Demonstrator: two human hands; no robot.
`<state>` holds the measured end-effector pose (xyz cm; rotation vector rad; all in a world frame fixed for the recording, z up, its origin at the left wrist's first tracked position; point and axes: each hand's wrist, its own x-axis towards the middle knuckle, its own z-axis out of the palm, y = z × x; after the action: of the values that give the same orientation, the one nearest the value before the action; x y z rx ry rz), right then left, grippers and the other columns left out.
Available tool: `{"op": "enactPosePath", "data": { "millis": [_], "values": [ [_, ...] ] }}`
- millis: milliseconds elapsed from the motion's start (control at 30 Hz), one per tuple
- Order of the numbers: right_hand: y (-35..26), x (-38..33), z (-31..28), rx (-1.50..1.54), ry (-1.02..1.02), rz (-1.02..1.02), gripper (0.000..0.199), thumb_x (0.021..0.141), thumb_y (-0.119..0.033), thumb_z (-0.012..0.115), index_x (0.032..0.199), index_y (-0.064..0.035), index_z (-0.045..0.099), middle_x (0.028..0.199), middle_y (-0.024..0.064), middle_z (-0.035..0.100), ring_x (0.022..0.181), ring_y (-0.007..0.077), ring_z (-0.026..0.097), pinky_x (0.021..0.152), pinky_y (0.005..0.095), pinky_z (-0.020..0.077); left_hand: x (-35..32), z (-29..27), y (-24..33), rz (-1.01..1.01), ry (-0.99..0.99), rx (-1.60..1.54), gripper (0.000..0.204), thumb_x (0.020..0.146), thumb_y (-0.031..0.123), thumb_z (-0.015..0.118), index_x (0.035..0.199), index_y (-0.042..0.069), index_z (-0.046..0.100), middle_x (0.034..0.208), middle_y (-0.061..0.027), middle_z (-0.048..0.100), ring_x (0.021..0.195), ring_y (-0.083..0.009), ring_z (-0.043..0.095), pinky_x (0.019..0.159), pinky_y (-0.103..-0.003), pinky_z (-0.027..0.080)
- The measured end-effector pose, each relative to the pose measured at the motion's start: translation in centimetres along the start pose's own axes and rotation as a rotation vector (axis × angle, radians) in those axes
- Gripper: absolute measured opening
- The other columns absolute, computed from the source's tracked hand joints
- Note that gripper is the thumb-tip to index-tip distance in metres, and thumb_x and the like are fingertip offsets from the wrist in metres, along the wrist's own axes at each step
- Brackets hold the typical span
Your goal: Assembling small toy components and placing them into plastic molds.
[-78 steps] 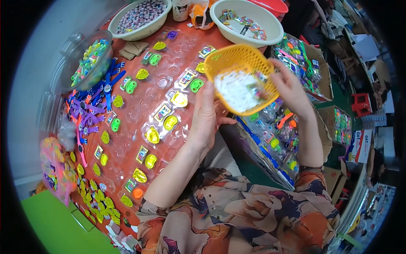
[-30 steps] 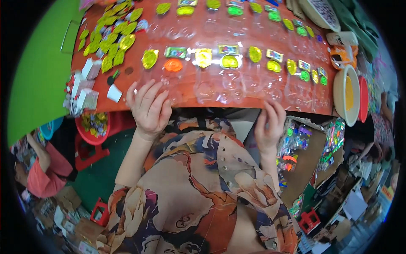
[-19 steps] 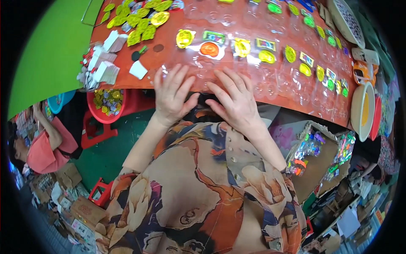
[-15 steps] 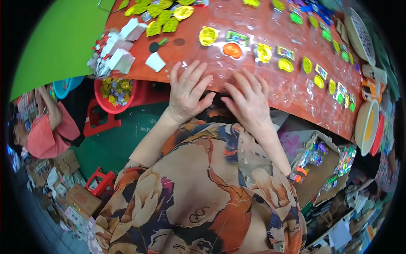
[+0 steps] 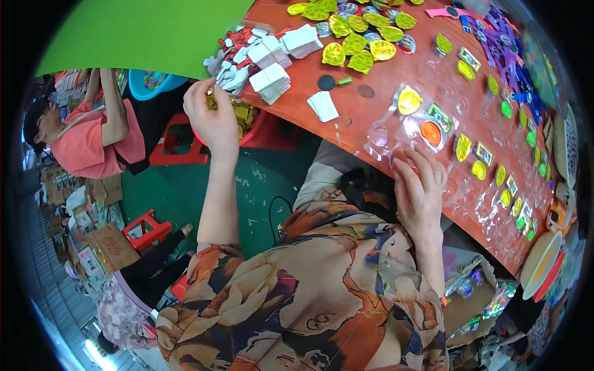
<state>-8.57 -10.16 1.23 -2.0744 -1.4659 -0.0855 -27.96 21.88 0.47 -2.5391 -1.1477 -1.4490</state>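
Observation:
My right hand (image 5: 421, 185) lies flat, fingers spread, on the near edge of a clear plastic blister sheet (image 5: 396, 133) on the orange-red table (image 5: 371, 77). The sheet's pockets hold a yellow badge (image 5: 409, 101) and an orange badge (image 5: 431, 132). My left hand (image 5: 211, 117) is stretched out to the left, its fingertips bunched at a heap of small white pieces (image 5: 230, 67) on the table's edge. Whether it holds one is hidden. A red basin with gold pieces (image 5: 244, 117) sits just under that hand.
Stacks of white cards (image 5: 270, 80) and a pile of yellow foil badges (image 5: 352, 37) lie farther back. A green sheet (image 5: 142, 31) covers the far left. A person in a pink shirt (image 5: 86, 139) sits at left, with a red stool (image 5: 147, 226) on the floor. Bowls (image 5: 541, 263) stand at right.
My left hand has left the blister sheet and swung out left to the heap of white pieces. My right hand stays on the sheet. The view has turned.

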Motion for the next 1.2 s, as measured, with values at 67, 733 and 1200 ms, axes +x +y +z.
{"op": "enactPosePath", "data": {
  "millis": [67,733,1200],
  "values": [
    [-0.1,0.6,0.3,-0.003,-0.024,-0.016,0.039,0.078,-0.001,0.073,0.115,-0.0087,0.064,0.12,0.011,0.061,0.119,0.0328,0.056,0.098,0.0474,0.0423,0.4,0.4,-2.2,-0.306,-0.103,-0.134,0.015,0.089,0.005,0.066,0.103,-0.001,0.067,0.108,-0.0131,0.064,0.098,-0.0314,0.061,0.087,-0.039,0.048],
    [-1.0,2.0,0.8,0.019,-0.116,-0.03,0.036,0.076,0.0,0.073,0.111,-0.0062,0.065,0.117,0.0119,0.061,0.115,0.0327,0.057,0.096,0.0465,0.0431,7.1,6.2,-6.4,0.026,-0.758,-0.081,0.031,0.082,0.012,0.072,0.113,0.007,0.069,0.121,-0.012,0.063,0.101,-0.031,0.063,0.09,-0.041,0.051],
    [-0.4,1.9,0.6,-0.001,-0.097,0.024,0.031,0.078,-0.001,0.072,0.108,-0.0067,0.066,0.115,0.0101,0.062,0.117,0.0316,0.058,0.097,0.0459,0.0435,7.6,7.2,-4.8,-0.154,-0.706,0.064,0.027,0.076,0.022,0.079,0.094,0.006,0.067,0.097,-0.0144,0.068,0.086,-0.0293,0.066,0.076,-0.039,0.052]
  ]
}}
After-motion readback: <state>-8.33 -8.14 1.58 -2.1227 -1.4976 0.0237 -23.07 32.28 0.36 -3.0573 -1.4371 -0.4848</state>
